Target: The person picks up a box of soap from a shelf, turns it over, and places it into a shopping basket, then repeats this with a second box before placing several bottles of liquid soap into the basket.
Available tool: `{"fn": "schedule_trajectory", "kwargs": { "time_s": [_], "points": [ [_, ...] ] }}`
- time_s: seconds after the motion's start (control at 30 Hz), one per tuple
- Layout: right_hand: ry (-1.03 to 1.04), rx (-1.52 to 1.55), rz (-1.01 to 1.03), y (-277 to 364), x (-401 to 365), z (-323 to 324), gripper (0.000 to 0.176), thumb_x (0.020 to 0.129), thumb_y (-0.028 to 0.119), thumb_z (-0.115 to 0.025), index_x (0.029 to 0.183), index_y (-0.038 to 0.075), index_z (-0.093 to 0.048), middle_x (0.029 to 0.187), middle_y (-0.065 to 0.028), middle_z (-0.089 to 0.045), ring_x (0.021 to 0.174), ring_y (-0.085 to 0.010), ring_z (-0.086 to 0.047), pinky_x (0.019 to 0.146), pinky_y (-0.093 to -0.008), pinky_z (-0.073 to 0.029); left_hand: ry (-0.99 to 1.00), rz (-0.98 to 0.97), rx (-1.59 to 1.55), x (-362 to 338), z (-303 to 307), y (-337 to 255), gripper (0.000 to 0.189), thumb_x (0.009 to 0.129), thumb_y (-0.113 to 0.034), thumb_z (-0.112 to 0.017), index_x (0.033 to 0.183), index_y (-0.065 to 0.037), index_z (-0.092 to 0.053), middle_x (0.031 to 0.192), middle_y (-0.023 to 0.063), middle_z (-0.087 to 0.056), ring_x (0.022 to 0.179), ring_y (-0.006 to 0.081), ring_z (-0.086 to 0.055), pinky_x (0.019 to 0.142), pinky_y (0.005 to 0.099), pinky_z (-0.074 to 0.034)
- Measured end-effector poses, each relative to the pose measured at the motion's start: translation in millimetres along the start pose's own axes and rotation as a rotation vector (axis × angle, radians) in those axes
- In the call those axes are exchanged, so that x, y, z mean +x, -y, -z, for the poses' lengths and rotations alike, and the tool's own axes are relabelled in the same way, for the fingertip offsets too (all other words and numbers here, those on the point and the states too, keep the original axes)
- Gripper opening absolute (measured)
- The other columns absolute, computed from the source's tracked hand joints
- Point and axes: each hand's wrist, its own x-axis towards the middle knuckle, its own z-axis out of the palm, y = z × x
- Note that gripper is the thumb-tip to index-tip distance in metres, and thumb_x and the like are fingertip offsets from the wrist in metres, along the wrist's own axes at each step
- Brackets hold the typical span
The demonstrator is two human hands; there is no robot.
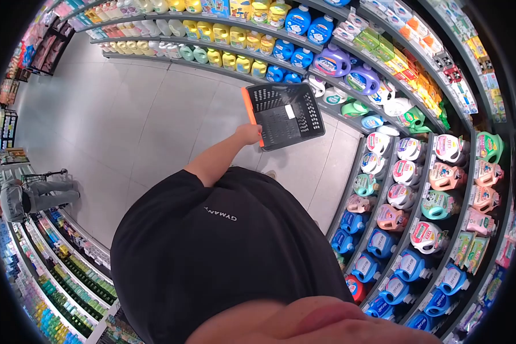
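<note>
Basket [285,114]: empty, nothing gathered yet.
Left hand [249,133]: grip clamped on basket handle.
Bottles [406,172]: shelved right of basket, untouched.

Bright, even store light with faint shadows on the pale floor [132,114]. Strong fisheye distortion curves the shelves [418,189] at the edges; a black vignette rings the frame.

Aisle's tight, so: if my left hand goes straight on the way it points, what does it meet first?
Your left hand holds the basket, so that comes first; beyond it, probably the purple detergent bottles, though depth is unclear.
</note>
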Motion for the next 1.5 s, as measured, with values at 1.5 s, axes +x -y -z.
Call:
{"fn": "schedule_trajectory", "kwargs": {
  "time_s": [1.5],
  "points": [
    [0.281, 0.056, -0.007, 209, 149, -25, 0.029, 0.092, 0.026, -0.055, 0.097, 0.003, -0.073, 0.087, -0.0138, -0.07, 0.069, -0.0246, -0.07, 0.063, -0.04, -0.058, -0.237, 0.21, -0.101, -92, 93, 292, 0.031, 0.083, -0.016, -0.067, 0.112, -0.008, -0.062, 0.108, 0.0235, -0.069, 0.102, 0.0443, -0.068, 0.089, 0.0532, -0.056]
  ]
}}
